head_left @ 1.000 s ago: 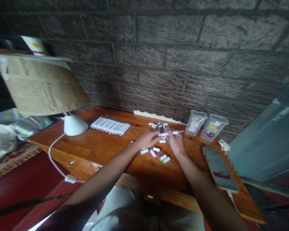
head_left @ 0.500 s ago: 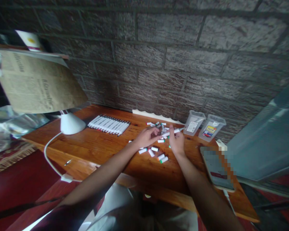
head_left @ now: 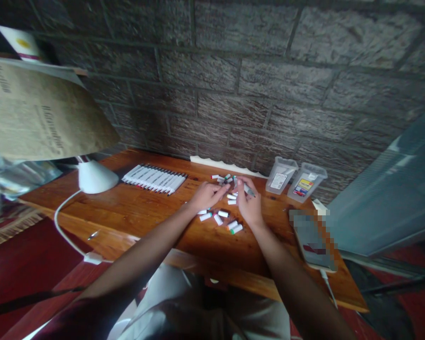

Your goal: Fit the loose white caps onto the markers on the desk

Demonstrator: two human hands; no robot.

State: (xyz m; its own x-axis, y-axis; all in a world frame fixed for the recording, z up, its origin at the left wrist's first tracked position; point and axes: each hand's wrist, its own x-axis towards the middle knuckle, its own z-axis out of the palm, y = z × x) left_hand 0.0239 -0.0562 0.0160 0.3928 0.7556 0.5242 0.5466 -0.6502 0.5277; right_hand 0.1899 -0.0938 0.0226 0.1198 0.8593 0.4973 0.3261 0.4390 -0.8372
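Observation:
My right hand [head_left: 249,206] is closed around a white marker [head_left: 248,189], whose grey end points down to the right. Close by on the left, my left hand [head_left: 208,196] reaches over the loose caps with its fingers drawn together; what lies at its fingertips cannot be made out. Several short white marker caps with coloured ends lie around both hands, among them a green-ended cap [head_left: 236,229] and an orange-ended cap [head_left: 232,225] near the front. Farther left, a row of white markers [head_left: 154,179] lies side by side.
Two clear plastic containers, a left one [head_left: 281,176] and a right one [head_left: 306,183], stand by the wall. A phone [head_left: 313,245] with a cable lies at the right. The lamp [head_left: 97,177] stands at the left, its cord hanging over the wooden desk's [head_left: 138,212] front edge.
The marker in my right hand has turned from pointing up-right to pointing down-right. My left hand has come away from it toward the caps. The view has shifted slightly.

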